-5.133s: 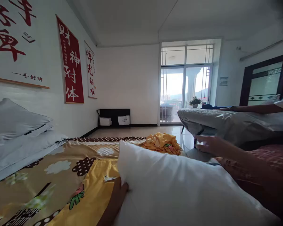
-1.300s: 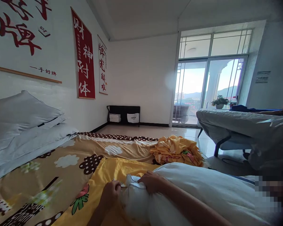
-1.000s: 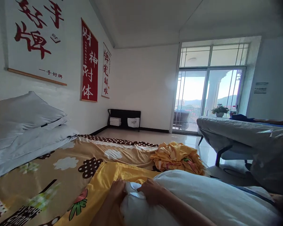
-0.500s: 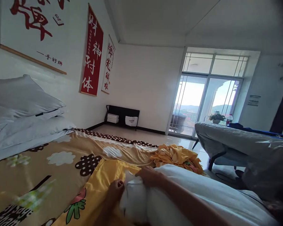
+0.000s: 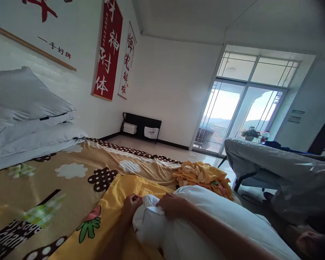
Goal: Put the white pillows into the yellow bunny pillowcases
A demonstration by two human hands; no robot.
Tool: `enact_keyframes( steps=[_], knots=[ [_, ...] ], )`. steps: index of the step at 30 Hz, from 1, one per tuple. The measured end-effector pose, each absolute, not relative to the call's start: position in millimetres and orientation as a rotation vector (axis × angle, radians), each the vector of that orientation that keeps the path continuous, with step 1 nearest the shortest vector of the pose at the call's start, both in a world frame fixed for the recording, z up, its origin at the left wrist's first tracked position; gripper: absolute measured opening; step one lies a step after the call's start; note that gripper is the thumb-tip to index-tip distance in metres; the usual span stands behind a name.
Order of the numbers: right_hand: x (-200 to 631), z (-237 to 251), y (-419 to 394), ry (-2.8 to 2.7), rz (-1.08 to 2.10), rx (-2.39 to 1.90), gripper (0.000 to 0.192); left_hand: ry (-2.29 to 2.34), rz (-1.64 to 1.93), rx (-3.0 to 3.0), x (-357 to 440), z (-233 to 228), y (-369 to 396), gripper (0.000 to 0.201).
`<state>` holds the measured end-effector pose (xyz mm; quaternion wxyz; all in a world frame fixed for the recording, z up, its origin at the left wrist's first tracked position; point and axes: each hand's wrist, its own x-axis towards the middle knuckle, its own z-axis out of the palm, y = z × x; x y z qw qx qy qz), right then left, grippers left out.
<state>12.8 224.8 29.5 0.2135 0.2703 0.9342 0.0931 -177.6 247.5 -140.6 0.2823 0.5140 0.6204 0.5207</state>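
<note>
Gathering white pillow (image 5: 227,209): seemingly the step in hand; it lies near and right of centre, apparently bunched at its left end (image 5: 151,215) above the yellow cloth (image 5: 127,184).
Right hand (image 5: 169,205): fingers pressed together on the bunched end.
Left hand (image 5: 131,205): fingers curled at that end's left side; whether they pinch anything, I cannot tell.
Bunched end: the next move probably calls for a firm hold here, lest slack fabric slip.
Right forearm (image 5: 203,224): crosses the pillow, hiding part of it.
Crumpled yellow heap (image 5: 206,177): just beyond the pillow, perhaps crowding it.
Patterned sheet (image 5: 81,191): spread left, stacked pillows (image 5: 29,97) at far left.
</note>
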Motion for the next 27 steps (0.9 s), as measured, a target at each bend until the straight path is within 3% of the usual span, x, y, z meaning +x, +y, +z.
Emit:
enact_keyframes(
  steps=[7, 14, 18, 27],
  knots=[
    [-28.7, -0.6, 210.5, 2.502, 0.291, 0.798, 0.032, 1.662, 1.428, 1.533, -167.8, -91.6, 250.9, 0.032],
    [-4.0, 14.8, 250.7, 2.553, 0.263, 1.076, 0.042, 1.624, 1.32, 1.844, -156.9, -61.3, 228.2, 0.022],
    [2.8, 9.4, 259.8, 2.587, 0.247, 1.172, 0.045, 1.684, 1.326, 1.903, -154.3, -63.5, 207.4, 0.023],
    [8.0, 9.8, 249.7, 2.82, 0.33, 1.126, 0.04, 1.757, 1.713, 1.688, -151.3, -98.8, 129.5, 0.034]
  ],
)
